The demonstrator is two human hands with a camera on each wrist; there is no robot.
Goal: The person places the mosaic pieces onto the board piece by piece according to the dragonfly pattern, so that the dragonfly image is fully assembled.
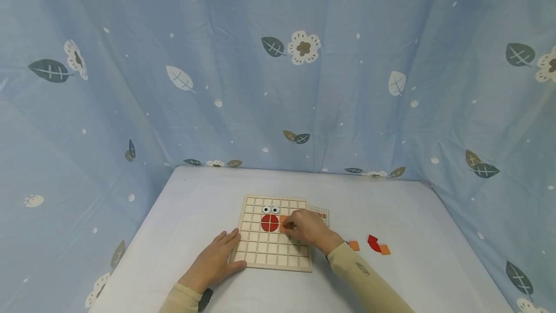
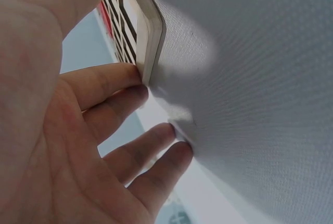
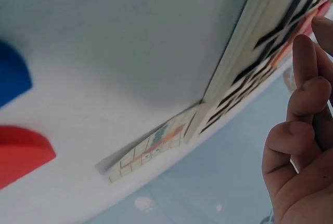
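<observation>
A pale wooden grid board (image 1: 259, 250) lies on the table. On it, two white eye tiles (image 1: 271, 210) sit above a red disc (image 1: 270, 223) made of quarter pieces. My right hand (image 1: 309, 228) reaches over the board's right side, thumb and forefinger pinching at an orange tile (image 1: 284, 220) right of the disc; the fingertips partly cover it. In the right wrist view the other fingers are curled. My left hand (image 1: 217, 261) rests at the board's lower left corner, fingers extended along the left edge and thumb at the front edge.
A small patterned grid card (image 1: 326, 212) lies by the board's right edge, partly behind my right hand. Farther right are loose orange squares (image 1: 384, 249) and red pieces (image 1: 374, 245). A blue piece (image 3: 13, 73) shows in the right wrist view. Blue curtains (image 1: 243, 110) surround the white table (image 1: 208, 182).
</observation>
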